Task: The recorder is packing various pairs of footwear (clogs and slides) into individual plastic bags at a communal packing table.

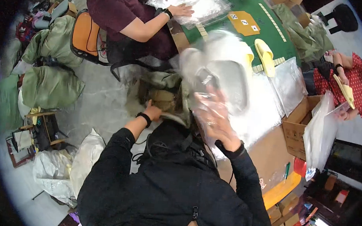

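Right hand [216,119] is blurred by the worktop [256,147] edge, fingers part-spread, clear plastic [204,104] bunched against them; firm grip can't be told; pale slipper [232,83], motion-smeared, is seen just beyond, over the worktop; left hand [151,111] is placed at an open green sack [166,80]; whether anything is pinched there can't be told.

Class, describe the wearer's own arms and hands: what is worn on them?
Both arms wear plain black sleeves: the left sleeve stops short of the wrist, while the right sleeve reaches nearer its hand. A black band circles the left wrist. The left hand is ungloved; the right hand is blurred.
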Demonstrator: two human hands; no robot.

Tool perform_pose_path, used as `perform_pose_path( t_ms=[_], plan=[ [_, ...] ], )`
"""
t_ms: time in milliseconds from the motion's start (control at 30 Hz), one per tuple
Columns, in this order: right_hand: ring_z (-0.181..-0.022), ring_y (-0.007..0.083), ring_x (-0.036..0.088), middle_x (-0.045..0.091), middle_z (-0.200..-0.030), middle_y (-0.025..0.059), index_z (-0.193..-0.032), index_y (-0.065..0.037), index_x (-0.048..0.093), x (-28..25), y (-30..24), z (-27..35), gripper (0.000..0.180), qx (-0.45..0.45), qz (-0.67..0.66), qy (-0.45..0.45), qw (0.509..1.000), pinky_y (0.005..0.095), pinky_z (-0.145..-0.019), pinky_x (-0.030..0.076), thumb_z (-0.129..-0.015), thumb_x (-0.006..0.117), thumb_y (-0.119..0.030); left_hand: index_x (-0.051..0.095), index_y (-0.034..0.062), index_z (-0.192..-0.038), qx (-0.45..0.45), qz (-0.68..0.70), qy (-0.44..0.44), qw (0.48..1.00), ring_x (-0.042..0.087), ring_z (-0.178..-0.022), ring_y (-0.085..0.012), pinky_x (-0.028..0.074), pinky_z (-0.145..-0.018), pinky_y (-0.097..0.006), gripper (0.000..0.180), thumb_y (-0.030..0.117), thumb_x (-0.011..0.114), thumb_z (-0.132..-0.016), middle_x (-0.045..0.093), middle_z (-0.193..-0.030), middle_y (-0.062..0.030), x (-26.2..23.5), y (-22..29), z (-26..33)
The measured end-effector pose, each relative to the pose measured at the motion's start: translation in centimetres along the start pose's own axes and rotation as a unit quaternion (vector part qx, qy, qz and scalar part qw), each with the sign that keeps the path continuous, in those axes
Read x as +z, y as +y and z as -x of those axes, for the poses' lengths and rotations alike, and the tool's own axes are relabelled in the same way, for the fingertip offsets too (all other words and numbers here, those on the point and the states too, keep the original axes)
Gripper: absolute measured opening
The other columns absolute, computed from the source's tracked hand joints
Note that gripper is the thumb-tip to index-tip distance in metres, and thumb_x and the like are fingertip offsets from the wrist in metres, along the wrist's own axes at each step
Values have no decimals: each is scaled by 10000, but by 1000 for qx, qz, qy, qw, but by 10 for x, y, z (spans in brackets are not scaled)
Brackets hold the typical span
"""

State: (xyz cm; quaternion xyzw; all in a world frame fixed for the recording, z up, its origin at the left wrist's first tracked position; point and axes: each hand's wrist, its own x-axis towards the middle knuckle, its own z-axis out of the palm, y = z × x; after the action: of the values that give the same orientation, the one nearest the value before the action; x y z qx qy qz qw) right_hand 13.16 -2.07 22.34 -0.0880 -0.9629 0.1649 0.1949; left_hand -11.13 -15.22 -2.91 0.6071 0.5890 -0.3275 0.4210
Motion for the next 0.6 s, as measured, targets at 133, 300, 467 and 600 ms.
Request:
perform_pose_path(
  t_ms=[133,300,467,600],
  plan=[
    [-1156,346,447,464,-1301,88,-1048,-46,591,80,2,-7,323,62,-97,48,992,436,-969,357,-726,598,-65,632,13,-845,-1,88,208,974,600,-822,-352,455,-727,-524,167,84,511,-754,617,-843,-211,46,-2,21],
    [-1125,326,474,502,-1205,194,-1110,-7,559,189,25,8,403,33,-46,-40,998,434,-948,368,-735,542,-154,676,55,-839,9,12,204,979,626,-797,-329,498,-650,-455,196,140,502,-805,648,-849,-162,57,12,31],
    [-940,309,566,632,-933,162,-861,-43,680,227,-27,-18,275,22,97,-357,929,489,-821,407,-681,555,-210,647,74,-843,-18,35,226,973,632,-784,-306,504,-627,-426,193,144,472,-802,649,-825,-133,117,-10,29],
    [-799,305,590,649,-873,123,-833,-69,695,213,-30,-24,234,26,154,-220,963,491,-695,415,-708,556,-210,616,92,-1008,-69,67,67,993,614,-883,-310,458,-776,-515,257,174,448,-832,648,-941,-135,87,-4,43]
  ],
)
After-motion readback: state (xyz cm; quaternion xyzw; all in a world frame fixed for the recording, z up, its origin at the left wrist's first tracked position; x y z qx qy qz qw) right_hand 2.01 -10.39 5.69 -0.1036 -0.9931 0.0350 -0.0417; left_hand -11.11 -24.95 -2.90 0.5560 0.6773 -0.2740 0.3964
